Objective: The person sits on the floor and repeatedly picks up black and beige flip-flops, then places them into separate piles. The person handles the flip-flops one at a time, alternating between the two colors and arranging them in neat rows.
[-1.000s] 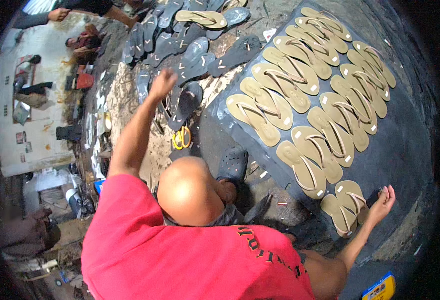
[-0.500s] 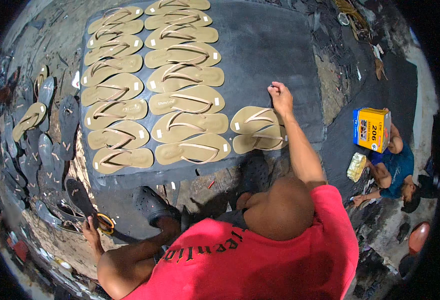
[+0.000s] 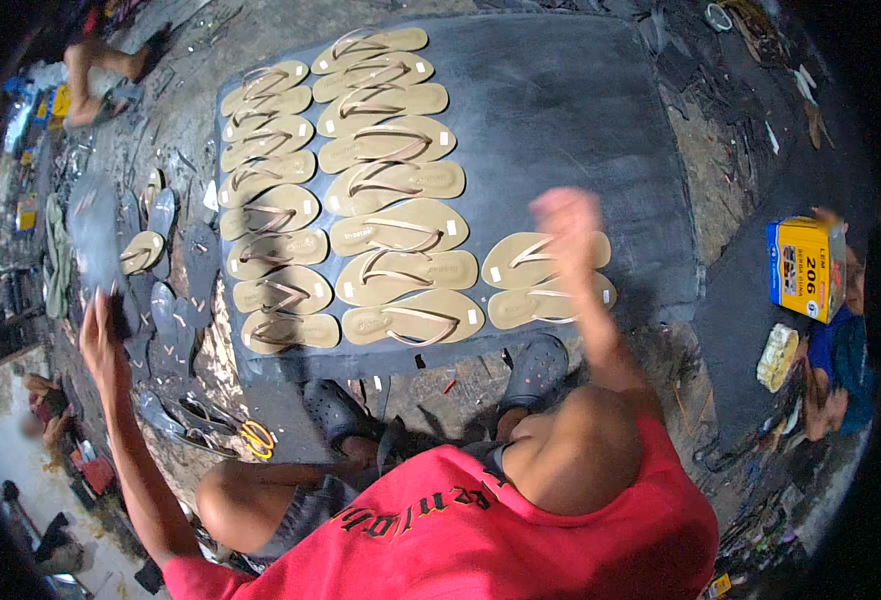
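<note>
Out at the left, my left hand (image 3: 107, 345) is raised, its fingers at the lower end of a motion-smeared dark grey sandal sole (image 3: 96, 235). My right hand (image 3: 567, 215) hovers above the third column of sandals, beside a tan flip-flop (image 3: 516, 260); motion blur hides its fingers and anything in them. Below that flip-flop lies another tan flip-flop (image 3: 521, 308). Two longer columns of tan flip-flops, such as this one (image 3: 416, 318), cover the left and middle of a dark mat (image 3: 581, 110). Most carry a small white sticker at the heel or toe.
Loose dark soles (image 3: 166, 310) lie on the ground left of the mat, with yellow-handled scissors (image 3: 257, 438) nearer me. At right are a yellow-blue box (image 3: 806, 268), a pale yellow container (image 3: 778, 357) and a person in blue (image 3: 846, 370). Other people's limbs show far left.
My left hand has swung up and outward to the left with the dark sole. My right hand has dropped back slightly toward me. The view has shifted, showing more ground at left.
</note>
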`<action>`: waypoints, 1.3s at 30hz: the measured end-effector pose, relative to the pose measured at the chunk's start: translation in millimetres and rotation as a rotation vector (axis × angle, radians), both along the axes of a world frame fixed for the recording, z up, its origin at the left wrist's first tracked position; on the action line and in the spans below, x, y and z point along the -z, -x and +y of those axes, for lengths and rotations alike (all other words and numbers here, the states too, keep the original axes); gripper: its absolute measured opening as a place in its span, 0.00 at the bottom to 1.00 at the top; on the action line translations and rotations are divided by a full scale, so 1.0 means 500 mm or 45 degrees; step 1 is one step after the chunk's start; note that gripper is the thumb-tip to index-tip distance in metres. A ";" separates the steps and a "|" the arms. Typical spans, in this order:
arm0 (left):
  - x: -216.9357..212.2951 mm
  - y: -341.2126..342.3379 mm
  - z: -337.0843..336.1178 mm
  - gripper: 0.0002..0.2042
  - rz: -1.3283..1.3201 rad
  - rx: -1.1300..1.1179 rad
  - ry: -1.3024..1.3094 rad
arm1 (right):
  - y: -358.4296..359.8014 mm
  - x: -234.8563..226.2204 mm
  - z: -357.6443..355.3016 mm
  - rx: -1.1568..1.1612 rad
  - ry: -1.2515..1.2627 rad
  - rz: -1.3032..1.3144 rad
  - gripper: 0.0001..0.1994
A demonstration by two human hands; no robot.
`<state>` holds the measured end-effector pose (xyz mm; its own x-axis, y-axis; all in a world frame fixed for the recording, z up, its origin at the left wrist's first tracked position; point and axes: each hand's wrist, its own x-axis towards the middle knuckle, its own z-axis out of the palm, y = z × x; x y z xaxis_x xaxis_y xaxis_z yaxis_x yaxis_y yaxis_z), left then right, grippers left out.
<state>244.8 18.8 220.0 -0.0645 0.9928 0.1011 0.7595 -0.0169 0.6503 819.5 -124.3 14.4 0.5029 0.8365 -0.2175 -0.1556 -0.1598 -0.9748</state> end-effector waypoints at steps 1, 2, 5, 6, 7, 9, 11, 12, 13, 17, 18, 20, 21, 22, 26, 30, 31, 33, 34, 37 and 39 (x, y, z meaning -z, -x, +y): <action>-0.013 -0.072 0.040 0.20 -0.035 0.011 0.069 | 0.064 -0.038 -0.039 -0.372 0.346 -0.390 0.15; -0.019 -0.145 0.071 0.19 -0.026 0.021 0.133 | 0.129 -0.064 -0.077 -0.792 0.669 -0.830 0.20; -0.004 -0.352 0.103 0.20 -0.280 0.309 0.296 | 0.123 -0.082 -0.090 -1.018 0.362 -0.504 0.20; 0.013 -0.414 0.096 0.20 -0.316 0.408 0.343 | 0.082 -0.073 -0.083 -0.804 0.246 -0.282 0.25; 0.027 -0.468 0.085 0.21 -0.320 0.515 0.484 | 0.045 -0.064 -0.070 -0.631 0.145 -0.054 0.29; 0.084 -0.571 0.054 0.25 -0.538 0.605 0.830 | -0.060 -0.051 -0.038 -0.305 -0.124 -0.100 0.39; 0.148 -0.651 0.018 0.24 -0.725 0.645 1.281 | -0.138 -0.053 -0.043 -0.267 -0.381 -0.147 0.37; 0.181 -0.684 0.006 0.24 -0.648 0.737 1.472 | -0.168 -0.056 -0.050 -0.334 -0.295 -0.088 0.34; 0.211 -0.707 -0.001 0.25 -0.762 0.733 1.762 | -0.203 -0.060 -0.056 -0.464 -0.259 -0.046 0.32; 0.345 -0.778 -0.048 0.23 -1.278 0.290 1.522 | -0.252 -0.045 -0.084 -0.441 -0.008 0.036 0.21; 0.376 -0.786 -0.058 0.22 -1.439 0.246 1.341 | -0.257 -0.027 -0.082 -0.428 -0.058 -0.026 0.21; 0.439 -0.805 -0.088 0.17 -1.357 0.061 1.191 | -0.273 0.018 -0.071 -0.384 0.153 0.042 0.19; 0.465 -0.807 -0.102 0.16 -1.213 0.106 1.126 | -0.279 0.046 -0.062 -0.391 0.184 -0.028 0.19; 0.488 -0.809 -0.112 0.14 -1.018 0.104 1.113 | -0.284 0.072 -0.054 -0.374 0.206 -0.101 0.18; 0.550 -0.803 -0.145 0.15 -0.535 0.217 0.945 | -0.313 0.167 -0.039 -0.508 0.106 -0.022 0.20; 0.565 -0.796 -0.156 0.16 -0.438 0.224 0.825 | -0.316 0.203 -0.039 -0.523 0.253 -0.111 0.20; 0.565 -0.798 -0.156 0.16 -0.466 0.261 0.785 | -0.312 0.201 -0.040 -0.523 0.282 -0.118 0.20; 0.564 -0.804 -0.150 0.16 -0.318 0.268 0.824 | -0.309 0.191 -0.040 -0.473 0.220 -0.147 0.21; 0.565 -0.809 -0.145 0.16 -0.346 0.274 0.842 | -0.309 0.183 -0.044 -0.507 0.255 -0.602 0.22; 0.572 -0.827 -0.136 0.14 -0.022 0.438 0.618 | -0.322 0.172 -0.053 -0.522 0.311 -1.342 0.26; 0.581 -0.836 -0.140 0.12 0.082 0.479 0.546 | -0.328 0.183 -0.068 -0.479 0.279 -1.350 0.24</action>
<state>663.0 -51.1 -70.5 0.2945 0.8991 -0.3239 0.7904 -0.0386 0.6114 983.6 -158.4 -77.1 0.2459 0.9693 0.0072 0.8215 -0.2044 -0.5324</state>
